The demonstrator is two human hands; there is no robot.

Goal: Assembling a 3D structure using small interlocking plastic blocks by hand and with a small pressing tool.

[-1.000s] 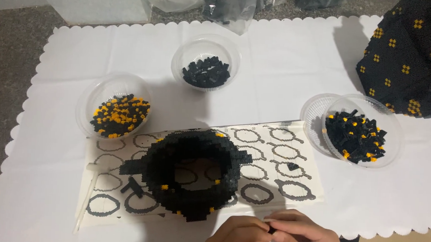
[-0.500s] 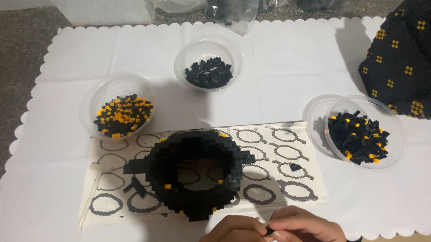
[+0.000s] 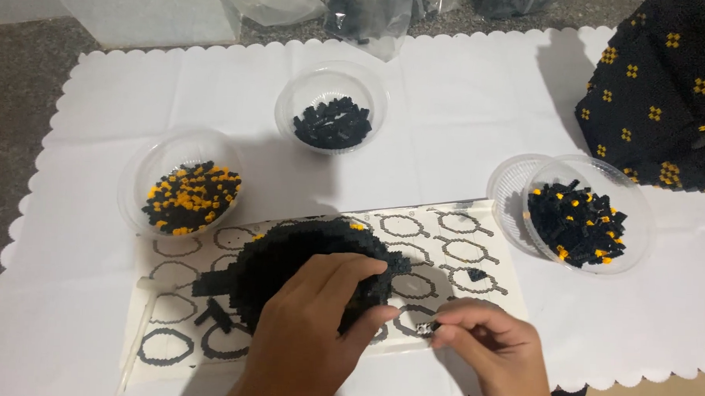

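A black ring-shaped model of tiny building blocks (image 3: pixel 288 254) stands on a printed instruction sheet (image 3: pixel 452 256) with ring diagrams. My left hand (image 3: pixel 317 329) lies over the model's front right part, fingers curled on its rim. My right hand (image 3: pixel 492 351) is just to the right of it, low in view, pinching a tiny dark block (image 3: pixel 426 328) at the fingertips near the model's edge.
Three clear bowls stand on the white scalloped mat (image 3: pixel 465 108): black and orange blocks at the left (image 3: pixel 187 196), black blocks at the back (image 3: pixel 333 123), mostly black blocks at the right (image 3: pixel 578 221). A large black and orange block structure (image 3: pixel 669 84) fills the top right. Plastic bags lie at the back.
My left hand has left my right hand at the bottom edge and moved up onto the model. My right hand with the small block has risen toward the model.
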